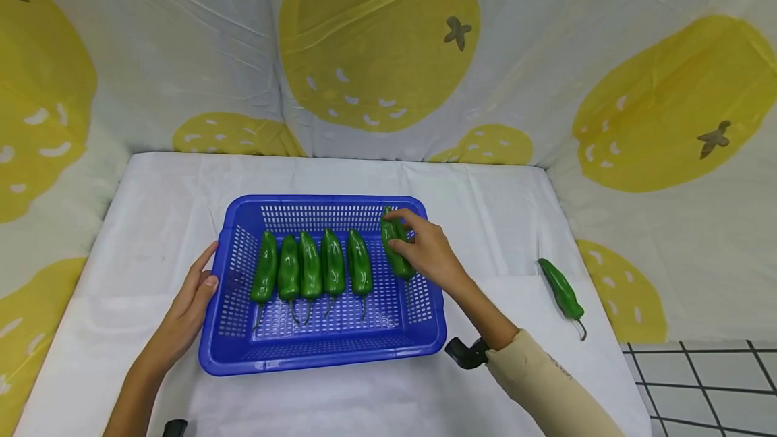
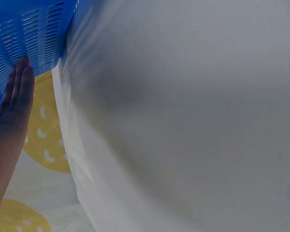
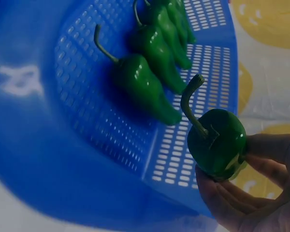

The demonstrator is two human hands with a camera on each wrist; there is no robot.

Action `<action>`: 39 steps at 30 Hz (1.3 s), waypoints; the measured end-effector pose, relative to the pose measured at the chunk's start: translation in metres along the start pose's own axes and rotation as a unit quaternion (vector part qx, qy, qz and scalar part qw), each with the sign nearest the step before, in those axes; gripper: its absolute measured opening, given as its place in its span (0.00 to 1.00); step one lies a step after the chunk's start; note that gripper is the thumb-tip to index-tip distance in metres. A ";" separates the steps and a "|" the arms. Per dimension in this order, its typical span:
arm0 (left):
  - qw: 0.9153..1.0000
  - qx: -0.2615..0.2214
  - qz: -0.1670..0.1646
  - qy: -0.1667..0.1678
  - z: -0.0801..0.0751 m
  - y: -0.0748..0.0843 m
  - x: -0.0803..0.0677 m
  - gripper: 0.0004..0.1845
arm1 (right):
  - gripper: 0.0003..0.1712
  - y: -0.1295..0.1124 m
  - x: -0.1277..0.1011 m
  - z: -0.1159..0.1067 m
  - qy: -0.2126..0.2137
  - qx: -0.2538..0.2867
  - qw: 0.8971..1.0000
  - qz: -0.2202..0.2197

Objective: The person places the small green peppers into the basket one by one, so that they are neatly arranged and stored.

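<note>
- over the right end of the blue basket (image 1: pixel 328 349), the right hand (image 1: pixel 427 251) curls its fingers round a green pepper (image 1: pixel 394 248), stem toward the person, held just above the perforated floor.
- at the basket's left wall, the left hand (image 1: pixel 188 305) lies with fingers straight and flat against the rim, holding nothing.
- risk: the glossy pepper could slip from the fingertips and roll against the nearest pepper (image 1: pixel 360 263), knocking the neat row of five (image 1: pixel 311 266) askew.
- risk: if the flat hand eases off, the light basket may slide on the white cloth (image 1: pixel 152 208).
- well apart to the right, a lone pepper (image 1: pixel 562 290) lies on the cloth near the table edge; nothing blocks the way to it.
- around it all hangs a lemon-print backdrop (image 1: pixel 376 39).
</note>
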State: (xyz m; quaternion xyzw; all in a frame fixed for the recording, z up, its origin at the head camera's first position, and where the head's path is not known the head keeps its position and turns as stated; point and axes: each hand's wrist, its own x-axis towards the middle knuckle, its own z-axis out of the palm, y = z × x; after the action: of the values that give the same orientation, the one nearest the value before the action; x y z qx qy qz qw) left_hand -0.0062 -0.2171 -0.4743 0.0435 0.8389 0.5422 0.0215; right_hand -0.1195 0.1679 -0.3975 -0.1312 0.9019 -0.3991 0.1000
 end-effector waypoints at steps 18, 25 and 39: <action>1.000 -0.005 -0.005 0.001 0.000 0.001 -0.001 0.31 | 0.24 0.003 0.022 0.025 -0.038 -0.061 0.997 0.010; 1.000 -0.009 -0.003 0.002 0.001 0.000 -0.001 0.31 | 0.24 0.003 0.028 0.035 -0.069 -0.085 0.994 0.029; 1.000 -0.001 -0.002 -0.002 0.000 -0.001 -0.001 0.31 | 0.27 0.007 0.031 0.041 -0.119 -0.115 0.986 0.033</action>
State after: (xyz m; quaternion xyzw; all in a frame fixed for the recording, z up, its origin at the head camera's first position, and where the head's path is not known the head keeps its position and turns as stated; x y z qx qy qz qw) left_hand -0.0052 -0.2174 -0.4753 0.0429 0.8382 0.5431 0.0246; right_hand -0.1384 0.1340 -0.4318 -0.1590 0.9274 -0.2703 0.2039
